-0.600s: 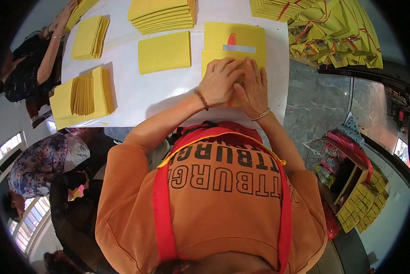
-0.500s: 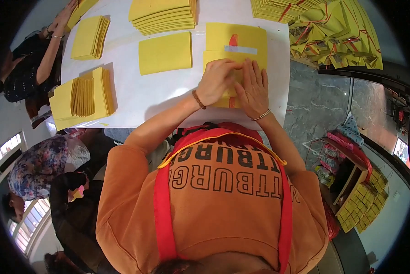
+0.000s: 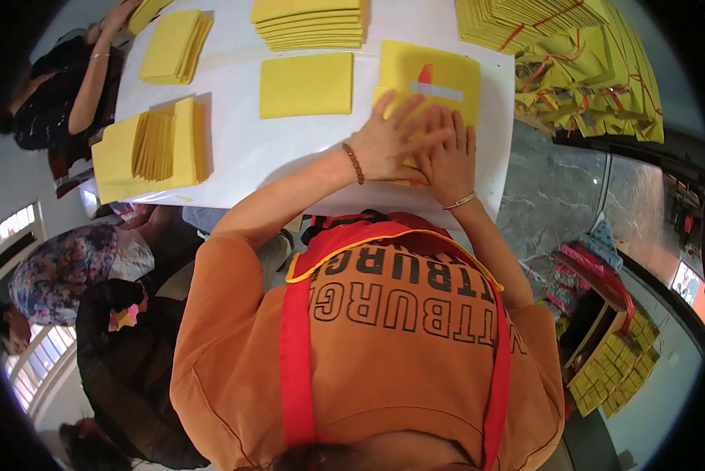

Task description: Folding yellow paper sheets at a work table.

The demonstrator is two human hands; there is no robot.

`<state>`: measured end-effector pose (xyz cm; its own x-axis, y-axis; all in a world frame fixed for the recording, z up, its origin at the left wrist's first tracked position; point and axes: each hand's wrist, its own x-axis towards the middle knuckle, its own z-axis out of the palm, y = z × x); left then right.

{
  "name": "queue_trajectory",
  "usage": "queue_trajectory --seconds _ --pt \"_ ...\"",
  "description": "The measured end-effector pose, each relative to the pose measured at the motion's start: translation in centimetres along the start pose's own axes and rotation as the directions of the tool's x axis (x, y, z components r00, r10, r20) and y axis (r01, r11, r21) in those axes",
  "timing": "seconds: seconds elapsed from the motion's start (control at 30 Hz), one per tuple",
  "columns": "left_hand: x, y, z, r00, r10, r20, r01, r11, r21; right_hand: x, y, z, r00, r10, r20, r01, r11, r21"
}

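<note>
Under my two hands lies a folded yellow paper piece [image 3: 431, 56] at the near right of the white table [image 3: 234, 94]. A red patch and a pale strip [image 3: 437, 90] show on its upper part. My left hand [image 3: 395, 145], with a beaded bracelet, reaches over it with its fingers spread and slightly blurred. Beside it, my right hand [image 3: 451, 157] rests flat on the right side of the paper, fingers stretched out. The left fingertips overlap the right hand, and the near part of the paper is hidden.
Left of my hands lies another folded yellow piece [image 3: 305, 85], with a yellow stack [image 3: 309, 23] behind it. More yellow stacks [image 3: 152, 149] stand at the table's left. Bundles tied with red string [image 3: 537, 27] are piled at the right. Another person's arm [image 3: 91, 86] is at far left.
My left hand has unbent its fingers and spread them across toward the right hand. The right hand stays on the paper. The whole view has shifted slightly.
</note>
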<state>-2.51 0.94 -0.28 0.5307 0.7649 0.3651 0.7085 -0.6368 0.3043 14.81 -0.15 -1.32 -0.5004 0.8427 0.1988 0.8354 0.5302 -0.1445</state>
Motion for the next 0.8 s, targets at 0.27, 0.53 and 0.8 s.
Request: queue_trajectory --seconds 0.27,0.53,0.8 --pt "-0.4 0.7 -0.4 0.985 0.062 0.163 -0.066 0.998 0.021 -0.5 4.6 0.1 0.97 0.212 0.12 -0.226 0.597 0.77" --pt "0.9 3.5 1.2 0.982 0.187 -0.036 -0.155 0.893 0.423 0.2 5.5 -2.3 0.951 0.218 0.221 -0.138 -0.341 0.93" --pt "-1.6 -1.5 -7.3 0.967 -0.053 -0.249 0.092 0.985 0.149 -1.6 6.4 -4.4 0.824 0.551 0.133 -0.039 -0.179 0.983"
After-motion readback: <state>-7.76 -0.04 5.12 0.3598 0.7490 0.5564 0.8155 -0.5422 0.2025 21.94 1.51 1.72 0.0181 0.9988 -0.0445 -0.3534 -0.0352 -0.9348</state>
